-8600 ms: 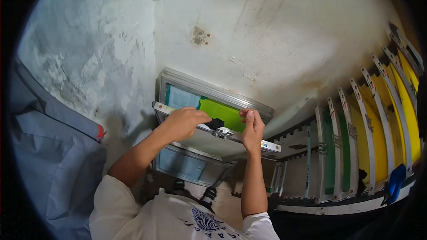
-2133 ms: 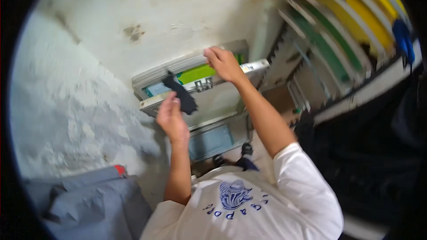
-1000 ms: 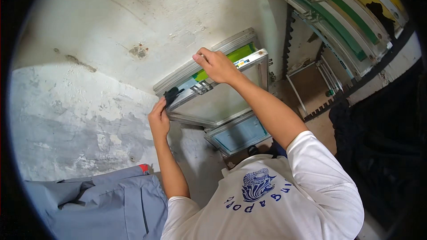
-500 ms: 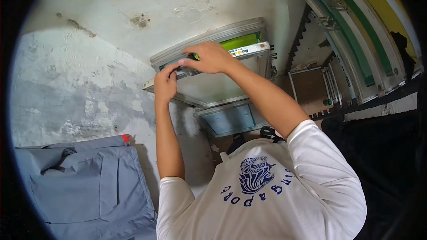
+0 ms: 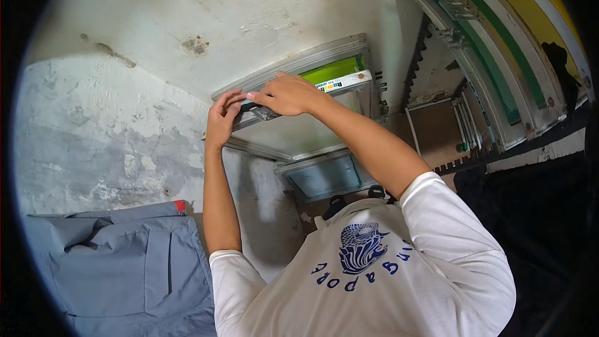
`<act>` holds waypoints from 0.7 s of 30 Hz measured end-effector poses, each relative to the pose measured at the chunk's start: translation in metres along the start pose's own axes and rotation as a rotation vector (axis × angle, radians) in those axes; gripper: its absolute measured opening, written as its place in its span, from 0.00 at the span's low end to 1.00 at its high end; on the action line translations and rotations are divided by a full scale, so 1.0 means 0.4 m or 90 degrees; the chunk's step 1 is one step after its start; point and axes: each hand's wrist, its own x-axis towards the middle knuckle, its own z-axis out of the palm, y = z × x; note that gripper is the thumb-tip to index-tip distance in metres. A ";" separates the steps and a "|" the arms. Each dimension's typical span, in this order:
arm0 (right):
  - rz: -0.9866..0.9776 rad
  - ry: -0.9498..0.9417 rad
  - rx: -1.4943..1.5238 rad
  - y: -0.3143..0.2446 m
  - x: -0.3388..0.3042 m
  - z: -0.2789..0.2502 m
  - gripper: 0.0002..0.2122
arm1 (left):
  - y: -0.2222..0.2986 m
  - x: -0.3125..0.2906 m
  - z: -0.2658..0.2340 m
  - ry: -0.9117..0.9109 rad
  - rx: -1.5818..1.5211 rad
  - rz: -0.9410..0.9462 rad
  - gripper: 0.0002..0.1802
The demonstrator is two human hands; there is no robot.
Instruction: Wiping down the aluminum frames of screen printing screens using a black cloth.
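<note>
Fingers: on the left hand [image 5: 220, 120] they're bent over and a little spread; on the right hand [image 5: 290, 93] they're curled, with thumb and fingertips right up against the left ones. Barely any gap between the two hands.
Grip: honestly can't tell if either hand is pinching something or just resting there.
Frame: the silver metal frame with a pale, cloudy sheet [image 5: 306, 128] sits right under both hands, its top bar running beneath the fingers and tilted up toward the right.
Black bit: a small black piece [image 5: 248, 107] peeks out on that bar between the hands, mostly covered.
Clip: grey metal clip [image 5: 265, 112] just below the right fingertips.
Sticker: white printed sticker [image 5: 331, 85] on the bar, right of the hands.
Behind: silver frame with a lime green panel [image 5: 340, 70], near the wall.
Below: another one, a frame with a light blue panel [image 5: 327, 178].
Wall: stained off-white and grey plaster wall [image 5: 112, 131], paint flaking.
Right side: rack of curved-looking frames with green and yellow panels [image 5: 493, 50], plus dark black fabric [image 5: 524, 206] underneath.
Lower left: bluish-grey cloth with a red tab [image 5: 125, 268].
</note>
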 end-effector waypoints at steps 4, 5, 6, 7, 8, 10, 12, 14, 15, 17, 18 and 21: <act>0.044 -0.048 0.048 -0.005 -0.003 -0.020 0.32 | -0.043 0.007 -0.007 -0.006 0.228 0.003 0.14; 0.051 -0.042 0.044 0.002 -0.002 -0.023 0.32 | -0.056 0.008 0.002 -0.003 0.282 0.013 0.15; 0.051 -0.041 0.065 0.010 -0.003 -0.023 0.31 | -0.054 0.010 0.017 -0.002 0.336 0.025 0.15; 0.050 -0.041 0.084 0.018 -0.003 -0.024 0.31 | -0.050 0.009 0.027 0.014 0.337 0.006 0.17; 0.060 -0.034 0.081 0.027 0.000 -0.026 0.31 | -0.044 0.012 0.030 0.005 0.332 0.013 0.17; 0.063 -0.058 0.071 0.041 0.003 -0.034 0.24 | -0.035 0.008 0.039 0.010 0.279 0.026 0.16; 0.032 -0.053 0.170 0.103 0.011 -0.004 0.20 | -0.008 0.006 0.060 -0.009 0.269 0.065 0.15; 0.000 -0.051 0.263 0.136 0.007 -0.013 0.16 | 0.007 0.009 0.087 -0.030 0.245 0.130 0.13; 0.024 -0.093 0.294 0.128 -0.002 -0.030 0.15 | 0.004 0.004 0.091 -0.028 0.236 0.133 0.13; 0.046 -0.122 0.362 0.122 -0.015 -0.045 0.19 | -0.004 -0.003 0.101 -0.013 0.246 0.230 0.12; 0.053 -0.121 0.353 0.128 -0.020 -0.050 0.19 | 0.003 0.000 0.109 -0.027 0.243 0.182 0.12; 0.103 -0.152 0.363 0.140 -0.031 -0.064 0.15 | 0.018 0.001 0.132 -0.027 0.238 0.182 0.13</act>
